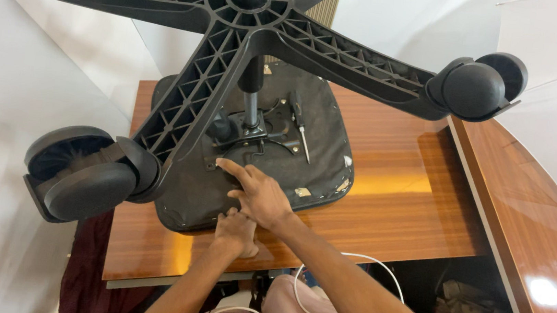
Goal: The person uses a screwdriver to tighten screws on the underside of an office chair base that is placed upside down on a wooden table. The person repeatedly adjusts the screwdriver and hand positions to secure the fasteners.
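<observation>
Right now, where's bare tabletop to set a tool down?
Free: the table right of the upturned seat, to its right edge; also the front strip left of the left hand. Crowded: the seat middle, with right hand, screwdriver and mechanism plate under the caster base.

An upturned office chair seat [256, 175] lies on a wooden table [390, 210], its black star base [234, 48] and casters overhead. The right hand [257, 192] presses the underside; the left hand [234, 233] rests beside it. A screwdriver [301, 128] lies nearby.
</observation>
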